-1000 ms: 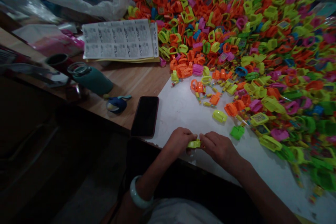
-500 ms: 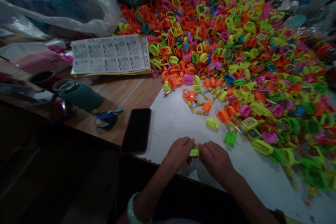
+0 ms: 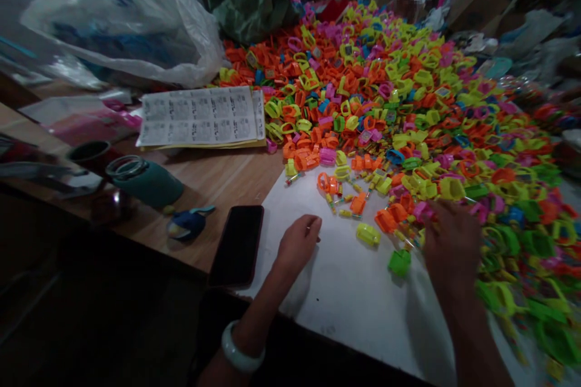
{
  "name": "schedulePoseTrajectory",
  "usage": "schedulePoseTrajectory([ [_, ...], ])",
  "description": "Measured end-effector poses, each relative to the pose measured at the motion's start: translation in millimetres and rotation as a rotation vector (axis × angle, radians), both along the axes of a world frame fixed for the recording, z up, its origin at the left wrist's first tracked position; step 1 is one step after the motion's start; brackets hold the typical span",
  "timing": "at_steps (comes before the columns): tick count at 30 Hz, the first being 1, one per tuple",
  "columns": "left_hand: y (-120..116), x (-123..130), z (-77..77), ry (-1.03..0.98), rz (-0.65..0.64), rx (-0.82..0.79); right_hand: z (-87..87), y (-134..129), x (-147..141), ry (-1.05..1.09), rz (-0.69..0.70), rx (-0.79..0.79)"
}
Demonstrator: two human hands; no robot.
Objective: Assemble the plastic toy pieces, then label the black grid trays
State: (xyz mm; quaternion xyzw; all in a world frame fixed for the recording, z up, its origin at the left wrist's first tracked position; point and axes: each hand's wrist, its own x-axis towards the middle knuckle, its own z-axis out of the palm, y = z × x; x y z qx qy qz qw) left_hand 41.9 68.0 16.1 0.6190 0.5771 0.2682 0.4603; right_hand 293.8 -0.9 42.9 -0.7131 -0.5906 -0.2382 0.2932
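My left hand [image 3: 297, 245] is over the white sheet [image 3: 336, 302], thumb and fingers curled together; whatever may be in them is too small to make out. At the edge of the heap of bright plastic toy watches [image 3: 363, 91], my right hand [image 3: 452, 245] is reaching down, its fingertips smeared and partly hidden. Between the hands lie a yellow toy watch [image 3: 368, 234] and a green plastic piece [image 3: 399, 262]. Orange pieces [image 3: 394, 216] and thin tubes with coloured contents [image 3: 350, 214] are strewn beside the heap.
A black phone [image 3: 236, 245] lies left of my left hand. Farther left are a small blue bird-like toy [image 3: 187, 225], a teal bottle [image 3: 147, 181] and a dark cup [image 3: 93, 157]. Printed sheets [image 3: 200, 115] and a clear plastic bag [image 3: 181, 42] are behind them.
Both hands held a small yellow plastic piece together; now they are apart and it is out of sight. My right hand has moved right to the heap. The view has tilted up.
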Motion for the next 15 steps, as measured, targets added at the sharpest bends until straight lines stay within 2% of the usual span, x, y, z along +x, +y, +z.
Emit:
schedulePoseTrajectory([
  [2,5,4,-7.2,0.008,-0.006,0.011,-6.9,34,-29,0.134,0.256,-0.136],
  [4,5,9,-12.8,0.005,-0.017,0.025,-16.1,73,-63,0.205,0.373,-0.259],
  [6,2,10,-15.2,-0.009,-0.017,0.038,-23.1,109,-90,0.172,0.367,-0.337],
  [8,-1,6,-15.2,-0.052,0.008,0.018,-27.3,133,-108,0.097,0.323,-0.407],
  [10,-2,0,-15.0,-0.116,0.066,-0.035,-30.9,139,-119,0.042,0.322,-0.45],
  [12,1,-7,-16.3,-0.164,0.151,-0.057,-35.4,131,-124,0.015,0.363,-0.459],
  [15,9,-12,-20.5,-0.113,0.223,0.067,-44.1,109,-123,-0.01,0.462,-0.474],
])
